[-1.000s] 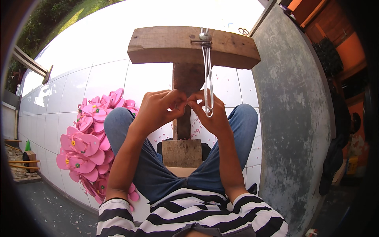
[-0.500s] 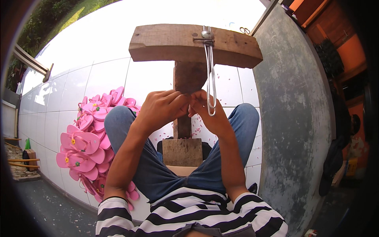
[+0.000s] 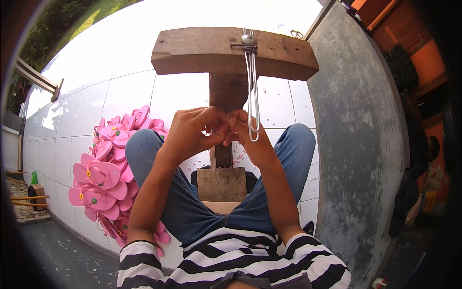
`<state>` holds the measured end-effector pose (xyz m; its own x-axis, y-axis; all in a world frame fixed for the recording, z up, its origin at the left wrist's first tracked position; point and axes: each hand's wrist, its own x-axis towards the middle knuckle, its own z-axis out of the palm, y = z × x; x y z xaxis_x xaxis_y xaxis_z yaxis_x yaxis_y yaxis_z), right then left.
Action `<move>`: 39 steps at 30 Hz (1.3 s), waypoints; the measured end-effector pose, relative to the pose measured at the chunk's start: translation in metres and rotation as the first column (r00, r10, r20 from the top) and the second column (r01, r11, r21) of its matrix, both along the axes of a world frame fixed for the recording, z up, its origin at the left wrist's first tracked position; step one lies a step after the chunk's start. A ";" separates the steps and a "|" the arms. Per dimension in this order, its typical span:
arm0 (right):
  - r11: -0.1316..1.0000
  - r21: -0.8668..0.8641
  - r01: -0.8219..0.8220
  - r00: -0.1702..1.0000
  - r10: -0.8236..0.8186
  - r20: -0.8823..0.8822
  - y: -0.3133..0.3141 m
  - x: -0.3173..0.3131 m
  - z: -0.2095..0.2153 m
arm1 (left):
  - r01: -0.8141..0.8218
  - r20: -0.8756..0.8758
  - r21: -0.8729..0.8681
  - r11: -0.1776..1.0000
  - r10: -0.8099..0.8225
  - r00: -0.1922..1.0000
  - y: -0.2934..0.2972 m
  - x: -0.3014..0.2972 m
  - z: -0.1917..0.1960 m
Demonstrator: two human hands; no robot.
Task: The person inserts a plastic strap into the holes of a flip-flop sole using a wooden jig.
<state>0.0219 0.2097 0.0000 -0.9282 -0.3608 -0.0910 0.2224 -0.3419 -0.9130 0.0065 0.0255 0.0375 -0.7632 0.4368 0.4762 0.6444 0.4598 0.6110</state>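
My left hand [image 3: 192,134] and my right hand [image 3: 251,142] meet in front of the post [image 3: 230,89] of a wooden T-shaped stand. Their fingertips are bent and pressed together, closed on something small that I cannot make out. A gap shows between the thumb and the upper fingers of my left hand. Above them runs the stand's thick wooden crossbar [image 3: 192,52]. A bent metal wire loop [image 3: 251,91] hangs from a bolt and nail on it, its lower end in front of my right hand. The stand's wooden base block [image 3: 222,185] sits between my knees.
A heap of pink flip-flops [image 3: 103,176] with small flower ornaments lies left of my left knee. Pink scraps [image 3: 239,159] are scattered over the white tiles. On the right runs a worn grey ledge [image 3: 353,130]. Scissors [image 3: 297,34] lie beyond the crossbar's right end.
My left fingers have spread somewhat, opening a gap above the thumb. My right fingers have shifted slightly. The stand appears a little farther left in view.
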 end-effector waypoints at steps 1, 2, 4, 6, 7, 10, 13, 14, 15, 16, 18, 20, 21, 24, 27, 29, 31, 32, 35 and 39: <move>0.999 0.032 0.036 0.997 -0.034 -0.063 0.001 0.000 -0.001 | -0.006 0.046 0.039 0.999 0.004 0.999 0.000 0.001 0.000; 0.995 0.063 0.073 0.990 -0.065 -0.127 0.003 0.000 -0.002 | 0.002 0.100 0.073 0.997 -0.009 0.995 0.001 0.002 0.001; 0.976 0.117 0.185 0.949 -0.147 -0.279 0.004 0.001 -0.003 | 0.012 0.207 0.140 0.990 -0.041 0.978 0.002 0.003 0.002; 0.932 0.150 0.331 0.862 -0.233 -0.451 0.004 0.004 -0.001 | 0.027 0.306 0.219 0.975 -0.095 0.947 0.000 0.003 0.003; 0.909 0.145 0.390 0.807 -0.262 -0.530 0.004 0.006 0.003 | 0.030 0.353 0.258 0.966 -0.123 0.928 -0.001 0.003 0.003; 0.853 0.176 0.492 0.594 -0.181 -0.784 0.004 0.004 0.009 | 0.015 0.446 0.371 0.929 -0.193 0.874 -0.004 0.000 -0.003; 0.822 0.230 0.520 0.571 -0.134 -0.810 0.005 0.004 0.007 | -0.034 0.580 0.444 0.895 -0.258 0.773 -0.004 0.000 -0.003; 0.816 0.235 0.528 0.559 -0.126 -0.819 0.006 0.004 0.006 | -0.033 0.607 0.448 0.893 -0.277 0.745 -0.005 0.000 -0.003; 0.810 0.238 0.535 0.547 -0.118 -0.829 0.006 0.004 0.005 | -0.032 0.632 0.452 0.891 -0.296 0.716 -0.005 0.000 -0.002; 0.804 0.242 0.543 0.535 -0.109 -0.838 0.006 0.003 0.004 | -0.031 0.657 0.457 0.889 -0.313 0.686 -0.005 0.000 -0.002; 0.793 0.262 0.550 0.529 -0.089 -0.844 0.008 0.003 0.004 | -0.029 0.660 0.447 0.894 -0.308 0.685 -0.005 0.000 -0.002; 0.793 0.286 0.538 0.554 -0.077 -0.829 0.008 0.004 0.005 | -0.009 0.625 0.416 0.909 -0.278 0.729 -0.004 0.000 -0.004; 0.799 0.299 0.522 0.580 -0.076 -0.811 0.008 0.004 0.007 | 0.009 0.584 0.389 0.921 -0.254 0.771 -0.004 -0.001 -0.005; 0.838 0.311 0.448 0.670 -0.084 -0.738 0.007 0.004 0.009 | 0.032 0.450 0.297 0.954 -0.170 0.876 -0.002 0.000 -0.001; 0.882 0.316 0.350 0.771 -0.080 -0.632 0.008 0.002 0.009 | 0.021 0.220 0.180 0.983 -0.061 0.974 0.002 0.001 0.000; 0.905 0.318 0.283 0.834 -0.068 -0.547 0.008 0.001 0.007 | 0.010 0.084 0.104 0.995 -0.019 0.996 0.002 0.001 -0.002; 0.923 0.318 0.217 0.887 -0.051 -0.458 0.008 0.001 0.003 | 0.010 0.004 0.037 0.999 -0.010 1.000 0.000 -0.001 -0.005; 0.937 0.296 0.185 0.907 -0.046 -0.419 0.007 0.002 0.004 | 0.011 -0.016 0.020 1.000 -0.011 1.000 -0.002 -0.001 -0.005; 0.958 0.263 0.112 0.944 -0.019 -0.330 0.005 0.003 0.005 | 0.022 -0.058 -0.004 1.000 -0.023 0.998 -0.004 -0.002 -0.008; 0.958 0.280 0.067 0.946 0.028 -0.323 0.009 0.001 0.003 | 0.037 -0.089 -0.059 0.998 -0.043 0.995 -0.002 -0.002 -0.006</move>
<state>0.0228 0.2184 0.0028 -0.9313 -0.3452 0.1164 -0.1019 -0.0599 -0.9930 0.0044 0.0232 0.0312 -0.6998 0.4949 0.5151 0.7141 0.4653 0.5231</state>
